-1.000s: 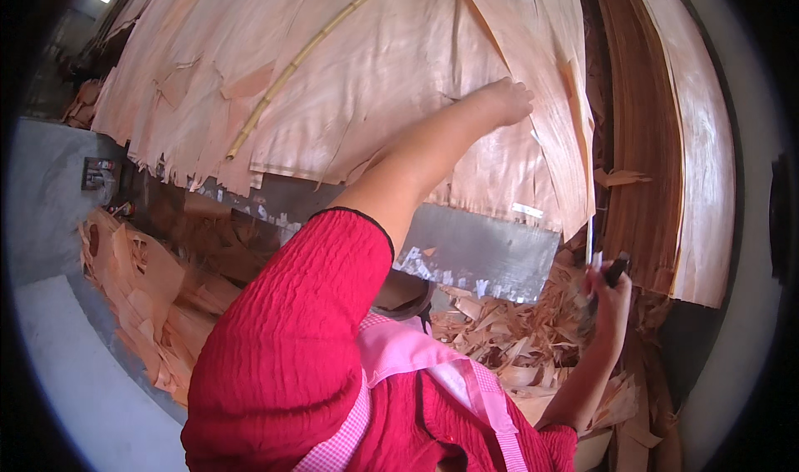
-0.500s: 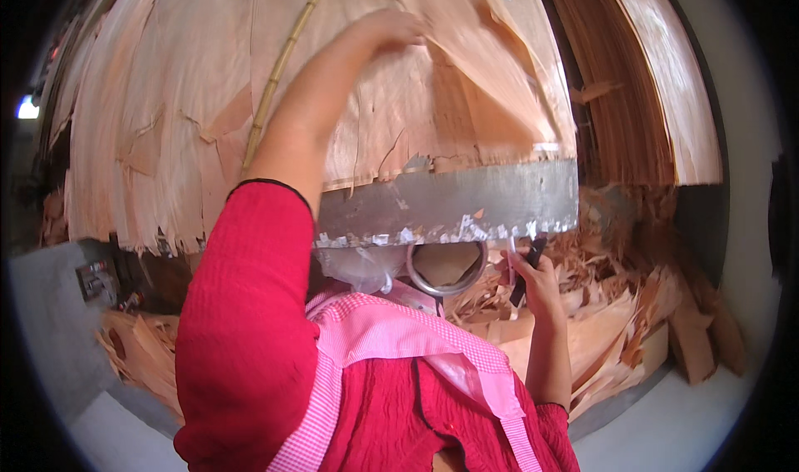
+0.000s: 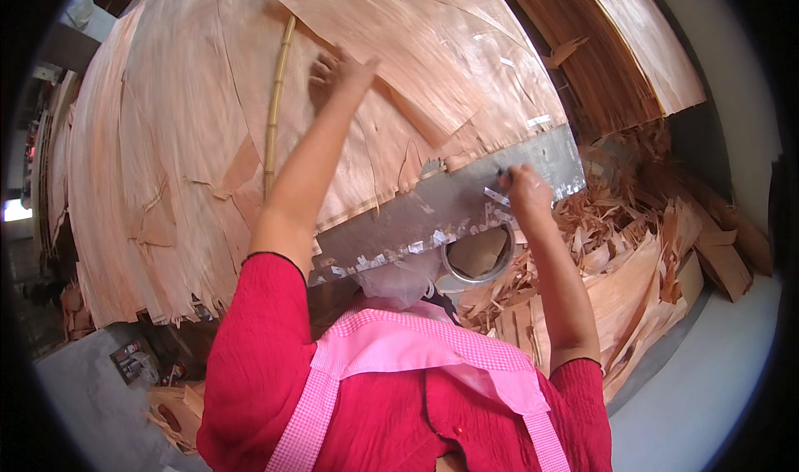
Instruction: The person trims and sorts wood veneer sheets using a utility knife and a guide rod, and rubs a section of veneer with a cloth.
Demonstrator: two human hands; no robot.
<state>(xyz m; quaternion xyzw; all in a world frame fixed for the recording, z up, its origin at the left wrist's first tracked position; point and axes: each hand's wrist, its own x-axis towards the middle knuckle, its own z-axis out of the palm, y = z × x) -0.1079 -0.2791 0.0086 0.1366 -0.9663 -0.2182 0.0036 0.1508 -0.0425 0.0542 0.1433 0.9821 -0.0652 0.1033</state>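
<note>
My left hand (image 3: 341, 77) is open on the pale veneer sheets (image 3: 158, 81), fingers spread at the lower edge of a loose veneer strip (image 3: 383, 43) lying diagonally across them, right of a bamboo stick (image 3: 275, 114). My right hand (image 3: 528, 189) is closed on a small dark tool, mostly hidden by my fingers, over the grey metal strip (image 3: 449, 193) along the sheets' front edge. A small white piece (image 3: 495, 196) is beside these fingers. Bits of white tape cling to the metal.
Darker stacked veneer (image 3: 599, 64) stands at upper right. Veneer scraps (image 3: 616, 272) pile below at right. A round metal-rimmed container (image 3: 478, 251) and translucent plastic (image 3: 391, 280) sit beneath the metal strip. A grey concrete surface (image 3: 83, 372) is at lower left.
The view has shifted. The loose veneer strip has swung leftward over the sheets, with my left hand now lower along it. My right hand has risen from below onto the metal strip.
</note>
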